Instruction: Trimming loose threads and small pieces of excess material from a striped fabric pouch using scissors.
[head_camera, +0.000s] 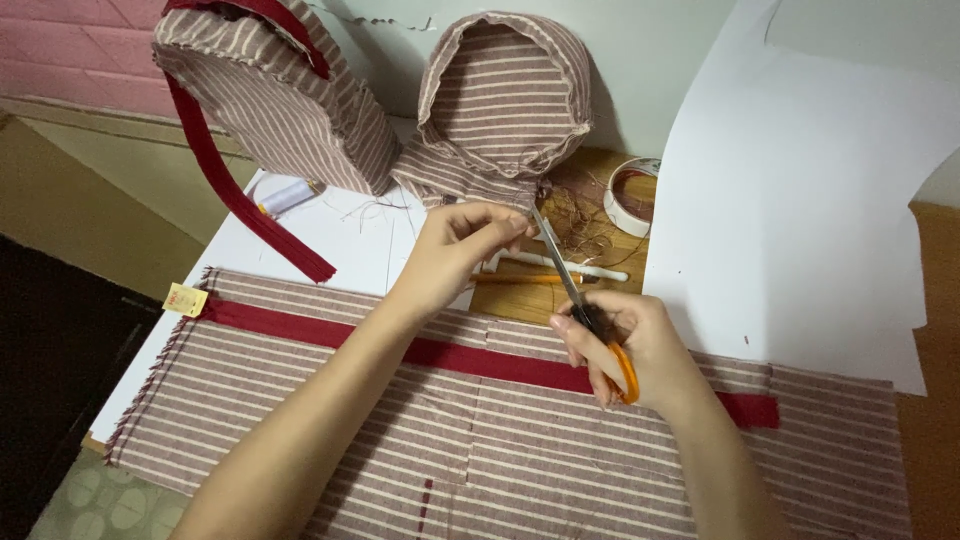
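My right hand (630, 350) grips orange-handled scissors (575, 290), blades pointing up and away toward my left hand. My left hand (460, 245) pinches something thin, probably a thread, right at the scissor tips; it is too fine to make out. Under both hands lies a flat striped pink-and-white fabric panel (300, 400) with a dark red band (330, 330) sewn across it.
Two striped fabric bag parts stand behind: one with red trim (280, 90) at left, a rounded one (505, 90) at centre. A white thread spool (288, 195), a tape roll (632, 195), thread scraps, and white paper sheets (800, 200) at right.
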